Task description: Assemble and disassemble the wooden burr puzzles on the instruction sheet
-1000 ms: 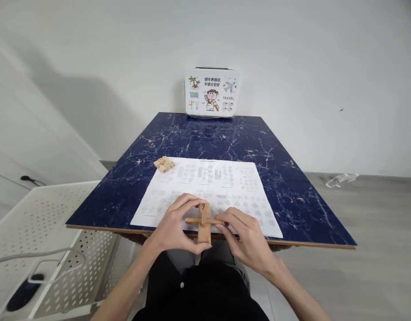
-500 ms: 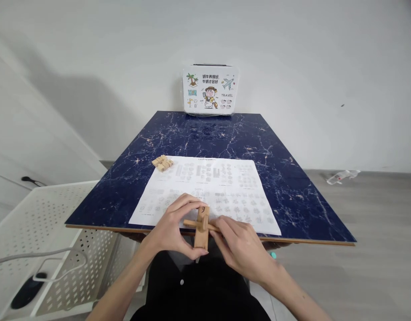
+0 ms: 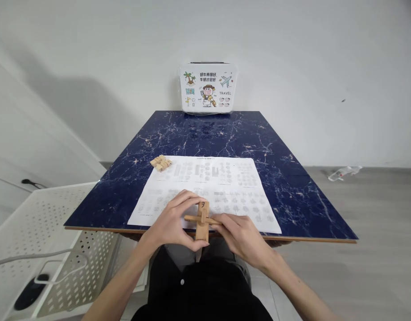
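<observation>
A flat wooden puzzle block point(image 3: 202, 232) with a dark mark near its far end stands lengthwise between the thumb and fingers of my left hand point(image 3: 174, 223). Across it runs a thin wooden stick point(image 3: 192, 218), its right end pinched in my right hand point(image 3: 241, 232). A short raised wooden piece point(image 3: 203, 216) sits where the two cross. Both hands are over the table's front edge, above the near part of a printed instruction sheet point(image 3: 205, 178). How the pieces interlock is too small to tell.
A small cluster of wooden pieces point(image 3: 161, 163) lies at the sheet's far left corner on the dark blue marbled table point(image 3: 205, 133). At the back stands a white case with cartoon prints point(image 3: 208, 89). Left of the table is a white perforated rack point(image 3: 58, 209) with a cable.
Both hands and the held wooden pieces have risen slightly in view. The stick now lies more level across the block, with the right hand still pinching its end.
</observation>
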Demonstrator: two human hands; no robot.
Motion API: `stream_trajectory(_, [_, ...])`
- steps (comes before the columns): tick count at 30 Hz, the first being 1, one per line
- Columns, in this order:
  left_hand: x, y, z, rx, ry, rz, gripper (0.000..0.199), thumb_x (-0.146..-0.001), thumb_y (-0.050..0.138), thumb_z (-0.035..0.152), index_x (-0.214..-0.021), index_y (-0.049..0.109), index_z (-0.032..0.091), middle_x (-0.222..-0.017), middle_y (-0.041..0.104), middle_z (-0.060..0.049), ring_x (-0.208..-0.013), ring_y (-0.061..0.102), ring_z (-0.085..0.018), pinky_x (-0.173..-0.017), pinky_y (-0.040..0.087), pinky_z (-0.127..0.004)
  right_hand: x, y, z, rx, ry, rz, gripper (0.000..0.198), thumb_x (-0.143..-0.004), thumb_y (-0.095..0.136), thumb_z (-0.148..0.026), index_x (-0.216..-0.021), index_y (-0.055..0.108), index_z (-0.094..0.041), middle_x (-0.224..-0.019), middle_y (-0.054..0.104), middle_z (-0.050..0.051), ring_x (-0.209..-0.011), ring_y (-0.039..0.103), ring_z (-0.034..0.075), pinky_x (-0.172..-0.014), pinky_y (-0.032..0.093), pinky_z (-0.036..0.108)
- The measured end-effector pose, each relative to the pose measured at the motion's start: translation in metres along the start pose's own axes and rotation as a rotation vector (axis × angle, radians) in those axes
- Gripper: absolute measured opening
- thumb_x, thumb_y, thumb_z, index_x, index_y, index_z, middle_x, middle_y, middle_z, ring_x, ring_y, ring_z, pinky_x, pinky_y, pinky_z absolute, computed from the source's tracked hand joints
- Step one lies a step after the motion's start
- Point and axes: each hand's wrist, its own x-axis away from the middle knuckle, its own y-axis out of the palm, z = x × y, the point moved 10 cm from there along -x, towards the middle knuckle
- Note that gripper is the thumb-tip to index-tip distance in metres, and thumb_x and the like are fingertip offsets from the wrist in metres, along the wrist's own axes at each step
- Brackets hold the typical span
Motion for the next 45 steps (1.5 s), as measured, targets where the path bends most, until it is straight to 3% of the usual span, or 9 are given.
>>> stream_trajectory(4, [0.001,0.004,0.0,0.001,0.002,-0.023,0.084,-0.063,0.093,0.044,-0.136,0.057,0.023,-0.119,0.065,-0.011,-0.106,0.062,-0.031,-0.093,0.053,-0.047,0.004,-0.002,0.006,-0.034,0.024,0.027,0.013,-0.112,0.048,-0.026,-0.116,0.06,-0.021,-0.091,0.074,0.005,-0.07,0.069,0.019,-0.061,0.046,0.029])
stream_trajectory(14, [0.002,0.001,-0.004,0.023,-0.059,-0.008,0.08,-0.063,0.091,0.041,-0.134,0.059,0.023,-0.12,0.064,-0.011,-0.109,0.063,-0.032,-0.094,0.054,-0.047,0.002,-0.005,0.0,0.181,0.044,0.171,0.01,-0.11,0.051,-0.02,-0.112,0.061,-0.02,-0.082,0.073,0.005,-0.062,0.065,0.018,-0.056,0.038,0.029])
stream_trajectory(24, [0.006,-0.001,-0.002,-0.006,-0.01,-0.019,0.084,-0.064,0.092,0.042,-0.138,0.057,0.024,-0.12,0.063,-0.011,-0.108,0.062,-0.032,-0.094,0.053,-0.047,0.001,-0.001,-0.001,0.104,-0.014,0.058,0.016,-0.112,0.046,-0.026,-0.113,0.061,-0.02,-0.08,0.068,0.004,-0.061,0.059,0.017,-0.055,0.04,0.029])
stream_trajectory(31, [0.01,0.003,-0.007,0.006,-0.127,-0.105,0.09,-0.062,0.095,0.052,-0.139,0.058,0.025,-0.127,0.067,-0.013,-0.114,0.064,-0.034,-0.099,0.053,-0.049,-0.008,-0.013,-0.005,-0.07,0.064,0.112,0.013,-0.109,0.056,-0.031,-0.111,0.065,-0.021,-0.086,0.071,0.005,-0.07,0.066,0.018,-0.063,0.05,0.031])
stream_trajectory(36, [0.018,-0.016,-0.009,0.084,-0.146,0.106,0.085,-0.062,0.091,0.041,-0.139,0.057,0.025,-0.122,0.071,-0.011,-0.108,0.068,-0.033,-0.095,0.054,-0.049,-0.017,-0.023,0.007,-0.314,0.244,0.155,0.017,-0.109,0.054,-0.037,-0.116,0.062,-0.023,-0.105,0.071,0.007,-0.09,0.068,0.021,-0.08,0.056,0.035])
stream_trajectory(38, [0.022,-0.023,-0.01,0.121,-0.125,0.195,0.085,-0.064,0.087,0.04,-0.142,0.056,0.024,-0.122,0.071,-0.012,-0.106,0.068,-0.033,-0.093,0.054,-0.048,-0.019,-0.013,0.013,-0.444,0.334,0.055,0.022,-0.109,0.052,-0.042,-0.116,0.061,-0.023,-0.106,0.071,0.008,-0.093,0.068,0.022,-0.082,0.056,0.036])
stream_trajectory(41, [0.024,-0.023,-0.009,0.149,-0.113,0.189,0.088,-0.065,0.087,0.038,-0.145,0.053,0.025,-0.124,0.071,-0.011,-0.107,0.067,-0.032,-0.095,0.053,-0.048,-0.018,0.012,0.011,-0.734,0.43,-0.152,0.031,-0.11,0.048,-0.05,-0.106,0.061,-0.022,-0.09,0.07,0.004,-0.08,0.066,0.018,-0.074,0.055,0.032])
stream_trajectory(45, [0.021,-0.017,-0.006,0.093,-0.163,0.102,0.091,-0.063,0.09,0.032,-0.145,0.051,0.028,-0.128,0.07,-0.01,-0.11,0.066,-0.031,-0.098,0.053,-0.048,-0.019,0.017,0.012,-0.866,0.522,-0.119,0.038,-0.106,0.054,-0.056,-0.092,0.058,-0.022,-0.076,0.063,0.0,-0.066,0.058,0.015,-0.065,0.051,0.028])
